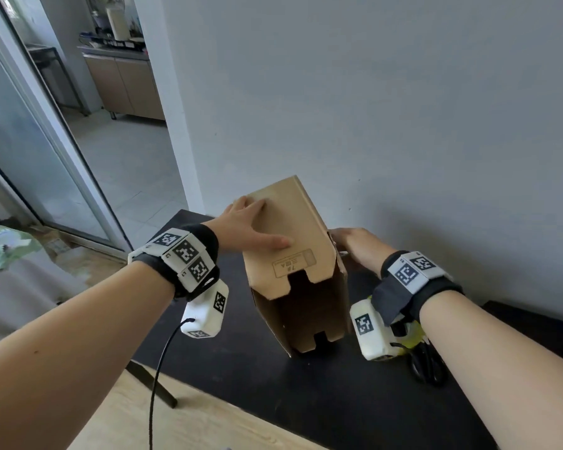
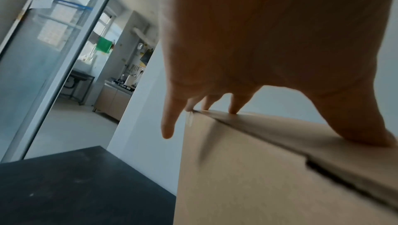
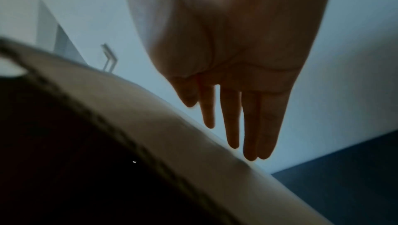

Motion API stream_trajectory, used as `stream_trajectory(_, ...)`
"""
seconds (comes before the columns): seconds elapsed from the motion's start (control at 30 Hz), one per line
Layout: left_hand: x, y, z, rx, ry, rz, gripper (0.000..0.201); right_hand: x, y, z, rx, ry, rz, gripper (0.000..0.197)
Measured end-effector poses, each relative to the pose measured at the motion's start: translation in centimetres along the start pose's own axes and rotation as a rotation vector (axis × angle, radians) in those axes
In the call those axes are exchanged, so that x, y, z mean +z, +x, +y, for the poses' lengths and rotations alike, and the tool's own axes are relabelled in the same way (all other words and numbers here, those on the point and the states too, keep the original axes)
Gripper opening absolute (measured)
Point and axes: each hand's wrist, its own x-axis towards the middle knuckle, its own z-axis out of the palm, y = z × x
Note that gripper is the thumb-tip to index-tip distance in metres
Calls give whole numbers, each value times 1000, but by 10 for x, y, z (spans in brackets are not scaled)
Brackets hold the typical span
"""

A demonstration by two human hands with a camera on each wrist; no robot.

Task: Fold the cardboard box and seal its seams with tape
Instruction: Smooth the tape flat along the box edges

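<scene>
While propped on end on the black table (image 1: 306,401), cardboard box (image 1: 293,241) tilted, open end gaping toward the camera, flaps unfolded, no tape on it. Left of box: left hand (image 1: 251,227) flat on the upper panel, fingers straight, gripping nothing; right of box: right hand (image 1: 358,246) open beside the side wall, contact unclear, so could slide or collapse if left-hand pressure goes uneven. Further right of box: scissors (image 1: 428,365) near the forearm, easy to knock off.

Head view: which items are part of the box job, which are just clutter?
In the job:
cardboard box, tilted on the black table
left hand, flat on the box's upper panel
right hand, at its right side
scissors, probably for the tape

Lying about:
kitchen cabinet through the doorway
</scene>
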Motion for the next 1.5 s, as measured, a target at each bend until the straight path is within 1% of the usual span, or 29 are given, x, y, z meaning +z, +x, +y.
stream_trajectory(0.03, 0, 1, 0, -7, 3, 4, 126, 0, 2, 14, 65, -8, -13, 36)
stream_trajectory(0.1, 0, 3, 2, -26, 3, 1, 125, 2, 3, 39, 169, -150, -101, 46)
stream_trajectory(0.17, 1, 4, 5, -43, 2, 5, 121, 5, -3, 57, 219, -271, -134, 52)
stream_trajectory(0.23, 2, 3, 7, -57, -2, 24, 114, 9, -10, 70, 262, -259, -118, 54)
stream_trajectory(0.33, 1, 2, 9, -68, -25, 56, 104, 16, -16, 80, 284, -216, -78, 48)
stream_trajectory(0.43, -1, 1, 5, -99, -65, 88, 99, 19, -20, 77, 308, -177, -146, 49)
stream_trajectory(0.5, -3, 0, 1, -123, -113, 94, 109, 16, -21, 71, 285, -144, -146, 45)
stream_trajectory(0.53, -5, 0, -1, -144, -160, 94, 115, 13, -20, 68, 263, -116, -110, 43)
stream_trajectory(0.57, -8, 0, -3, -165, -216, 104, 112, 10, -19, 64, 238, -71, -59, 43)
stream_trajectory(0.63, -12, 0, -6, -196, -339, 159, 81, 2, -13, 53, 188, 31, 68, 46)
stream_trajectory(0.67, -14, 2, -8, -212, -394, 185, 69, -1, -9, 47, 164, 66, 146, 48)
stream_trajectory(0.7, -16, 2, -9, -225, -444, 204, 64, -5, -6, 39, 135, 80, 221, 47)
stream_trajectory(0.73, -18, 2, -9, -242, -492, 207, 66, -7, -4, 31, 98, 84, 280, 46)
stream_trajectory(0.8, -21, 3, -13, -272, -601, 196, 78, -11, 2, 16, 27, 87, 343, 44)
stream_trajectory(0.9, -29, 8, -22, -343, -772, 166, 97, -12, 13, 3, -26, 60, 376, 57)
stream_trajectory(0.97, -34, 13, -29, -373, -827, 162, 103, -10, 21, -2, -41, 67, 373, 67)
stream_trajectory(1.07, -41, 27, -38, -405, -911, 200, 97, -6, 35, -10, -69, 102, 344, 76)
stream_trajectory(1.13, -45, 41, -45, -396, -965, 257, 83, -3, 46, -14, -86, 94, 325, 78)
stream_trajectory(1.17, -47, 47, -47, -381, -985, 279, 72, 0, 51, -16, -93, 79, 316, 77)
stream_trajectory(1.23, -51, 63, -55, -343, -985, 281, 50, 4, 60, -21, -95, 19, 321, 73)
stream_trajectory(1.27, -53, 72, -59, -335, -977, 277, 47, 6, 64, -23, -93, -13, 335, 70)
stream_trajectory(1.33, -58, 85, -66, -360, -1002, 264, 52, 9, 71, -26, -84, -59, 353, 64)
stream_trajectory(1.43, -69, 102, -74, -403, -1018, 165, 72, 12, 82, -34, -69, -160, 351, 53)
stream_trajectory(1.47, -72, 107, -76, -405, -995, 124, 73, 12, 86, -38, -57, -192, 358, 50)
stream_trajectory(1.5, -75, 112, -76, -402, -970, 88, 69, 11, 90, -42, -39, -220, 368, 50)
